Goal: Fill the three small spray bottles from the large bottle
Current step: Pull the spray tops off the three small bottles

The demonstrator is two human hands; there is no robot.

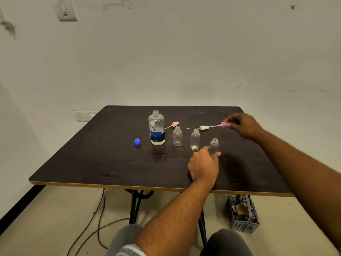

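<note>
Well inside table (92,159) edges, left fingers (205,150) grip small bottle (214,145), right fingers (230,120) pinch sprayer (224,124).

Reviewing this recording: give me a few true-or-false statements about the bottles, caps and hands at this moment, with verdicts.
1. The large bottle has its cap on. False: its neck is open, and the blue cap lies beside it on the table.
2. The left hand grips the nearest small bottle. True.
3. The right hand is empty. False: it pinches a purple spray head.
4. The white spray head lies loose on the table. True.
</note>
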